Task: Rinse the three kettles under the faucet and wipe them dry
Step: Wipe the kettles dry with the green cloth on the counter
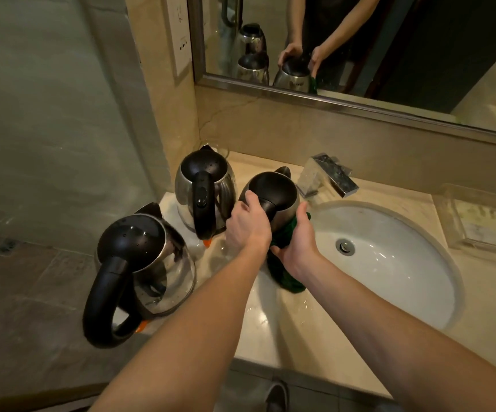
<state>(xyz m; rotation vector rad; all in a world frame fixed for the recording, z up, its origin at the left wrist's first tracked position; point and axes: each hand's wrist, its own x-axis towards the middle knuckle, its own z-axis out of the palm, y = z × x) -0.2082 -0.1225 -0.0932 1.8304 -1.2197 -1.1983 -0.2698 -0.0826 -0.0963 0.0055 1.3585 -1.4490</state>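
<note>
A beige polished stone countertop [270, 322] carries everything, with a white oval sink basin [404, 263] sunk into its right half. A metal-framed wall mirror [404, 40] above reflects the kettles and both hands.

Nearest, at the counter's left front corner, stands a rounded clear-bodied kettle with a black lid and a big black loop handle [139, 242], its lid beaded with water. Behind it, near the back corner, sits a steel kettle with a black lid and a straight black handle [202, 171], also wet on top. Just right of that one, close to the basin's left rim, is a third steel kettle with a black domed lid [273, 188]; its base is hidden by the hands, so whether it rests on the counter cannot be told. A square chrome faucet [327, 179] stands just beside its spout.

The left hand [248, 227] grips this kettle where handle meets lid, fingers [248, 200] curled tightly over. The right hand [297, 245] presses a dark green cloth [285, 275] to the kettle's right side, its thumb [301, 211] straight against the steel, the other fingers curled into the cloth.
</note>
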